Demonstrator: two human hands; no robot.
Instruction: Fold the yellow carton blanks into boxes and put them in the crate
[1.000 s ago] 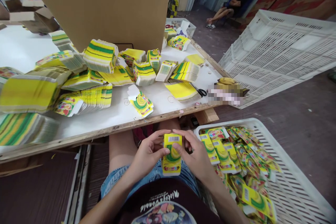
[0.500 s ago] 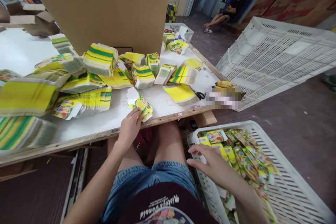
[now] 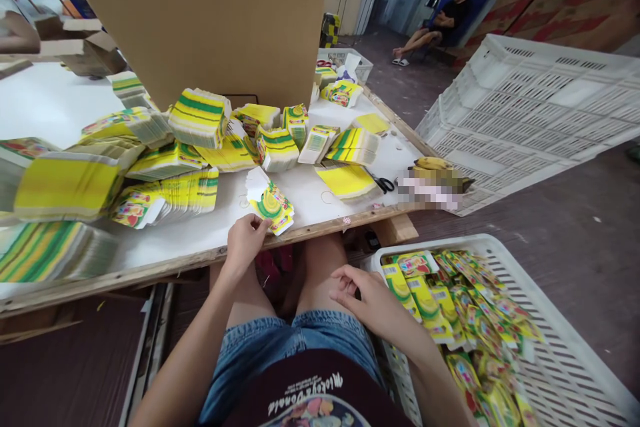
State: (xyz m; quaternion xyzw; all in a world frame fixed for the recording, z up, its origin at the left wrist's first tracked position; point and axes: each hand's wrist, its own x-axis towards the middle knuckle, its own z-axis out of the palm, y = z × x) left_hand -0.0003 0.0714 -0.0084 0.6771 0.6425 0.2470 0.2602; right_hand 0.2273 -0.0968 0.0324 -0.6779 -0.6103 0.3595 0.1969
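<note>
At the table's front edge, my left hand (image 3: 246, 238) pinches the near side of a flat yellow-and-green printed carton (image 3: 275, 205), whose white flaps point away from me. My right hand (image 3: 363, 293) is above my thigh, fingers curled loosely and apart, holding nothing. Beside it on the right is a white plastic basket (image 3: 505, 247) with many filled-looking yellow-green printed cartons (image 3: 430, 307) in it. Stacks of flat yellow cartons (image 3: 170, 197) lie in a row across the white table (image 3: 235, 203).
Black-handled scissors (image 3: 384, 183) lie partly under a yellow sheet (image 3: 347, 181). Bananas (image 3: 433, 164) rest at the table's right corner. A large cardboard box (image 3: 200, 20) stands behind the stacks. White crates (image 3: 530, 107) rise on the right. A person (image 3: 445, 17) sits farther back.
My right hand has moved left, away from the basket and over my thigh. My left hand has shifted to the near edge of the carton, showing more of its print.
</note>
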